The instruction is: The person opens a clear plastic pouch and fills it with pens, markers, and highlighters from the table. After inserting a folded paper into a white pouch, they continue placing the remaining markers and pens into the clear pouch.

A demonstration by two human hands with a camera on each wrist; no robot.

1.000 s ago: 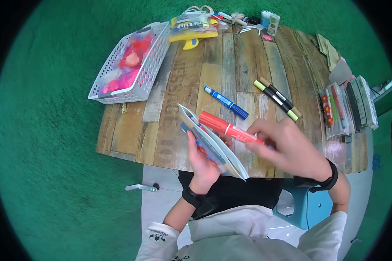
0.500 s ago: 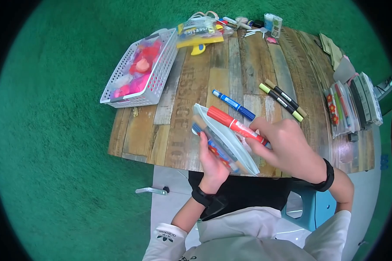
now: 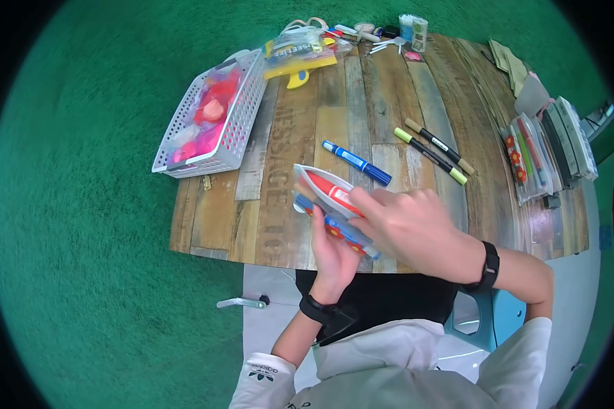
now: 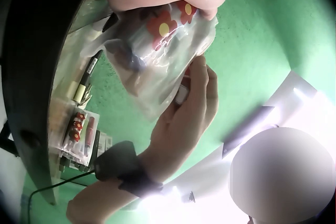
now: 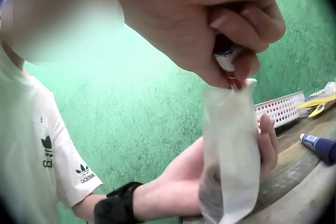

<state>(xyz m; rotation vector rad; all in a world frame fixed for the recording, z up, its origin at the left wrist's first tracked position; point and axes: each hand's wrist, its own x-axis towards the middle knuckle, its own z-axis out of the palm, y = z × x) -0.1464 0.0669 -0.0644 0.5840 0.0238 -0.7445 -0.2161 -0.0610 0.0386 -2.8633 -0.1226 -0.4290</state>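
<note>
My left hand (image 3: 334, 262) holds a clear plastic pouch (image 4: 152, 71) with red flowers printed on it, gripping it from below with the mouth spread. Inside the pouch, blue and tan shapes show through the plastic. My right hand (image 3: 416, 221) pinches a red marker (image 3: 326, 187), whose front part lies within the pouch's mouth in the head view. In the right wrist view the curled fingers cover much of the marker (image 5: 226, 62) just above the pouch edge. Beyond the pouch, a blue marker (image 3: 357, 163) lies on the wooden table (image 3: 286, 225).
Two double-ended markers, one green-tipped (image 3: 430, 156) and one tan-tipped (image 3: 440, 146), lie to the right. A white basket (image 3: 235, 146) with pink and red items stands at the left. Zip bags (image 3: 300, 54) sit at the back, and flowered pouches (image 3: 525, 160) at the right edge.
The red marker has moved down and left, from above the pouch into its mouth. My right hand has come closer to the pouch, its fingers now at the opening.
</note>
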